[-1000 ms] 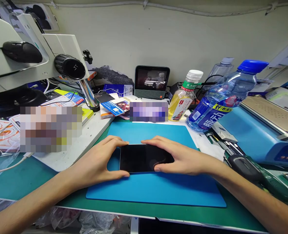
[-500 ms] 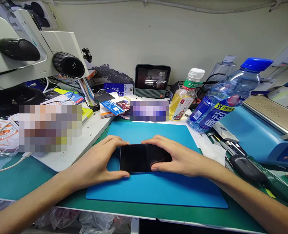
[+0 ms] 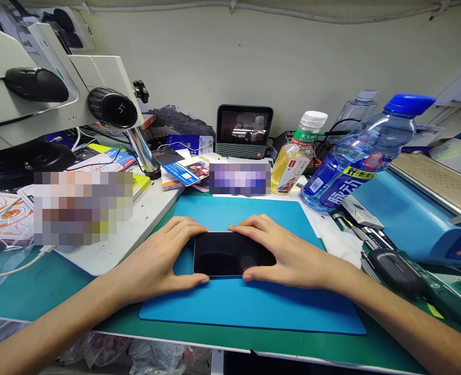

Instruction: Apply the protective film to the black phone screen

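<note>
A smartphone with a dark screen lies sideways on a blue mat. My left hand grips its left end, thumb along the near edge and fingers along the far edge. At the other end, my right hand holds it the same way, covering the right corners. The phone's underside is hidden, so I cannot tell whether it lies flat or is slightly raised.
A microscope on a white base stands at left. Behind the mat are a small display and a yellow drink bottle. To the right are a large blue-capped bottle, a blue machine and a black-and-green tool.
Both hands keep their grip on the phone. The whole view has shifted slightly, and the reflection on the phone's screen looks different.
</note>
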### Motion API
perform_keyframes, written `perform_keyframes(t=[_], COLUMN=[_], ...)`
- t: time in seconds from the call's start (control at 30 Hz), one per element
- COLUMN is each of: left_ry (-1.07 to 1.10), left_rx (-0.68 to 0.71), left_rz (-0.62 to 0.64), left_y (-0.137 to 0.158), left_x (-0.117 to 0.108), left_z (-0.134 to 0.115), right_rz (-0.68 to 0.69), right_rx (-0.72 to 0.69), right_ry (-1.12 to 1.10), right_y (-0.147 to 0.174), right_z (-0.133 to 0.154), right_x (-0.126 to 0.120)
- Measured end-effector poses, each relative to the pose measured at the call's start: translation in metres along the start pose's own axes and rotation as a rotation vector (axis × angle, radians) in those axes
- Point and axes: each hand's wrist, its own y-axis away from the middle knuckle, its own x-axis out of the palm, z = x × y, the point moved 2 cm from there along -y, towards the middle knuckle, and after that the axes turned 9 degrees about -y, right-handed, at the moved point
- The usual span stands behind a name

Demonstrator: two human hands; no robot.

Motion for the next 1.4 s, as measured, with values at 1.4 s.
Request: perform_keyframes(t=[1.4], left_ry=[-0.093], left_rx=[0.031], left_rz=[-0.008], left_y=[-0.001], left_x=[0.002], left_z=[0.0], right_rz=[0.021], right_rx=[-0.327], right_ry=[-0.178], right_y=[0.008], right_z=[0.009], right_x=[-0.004])
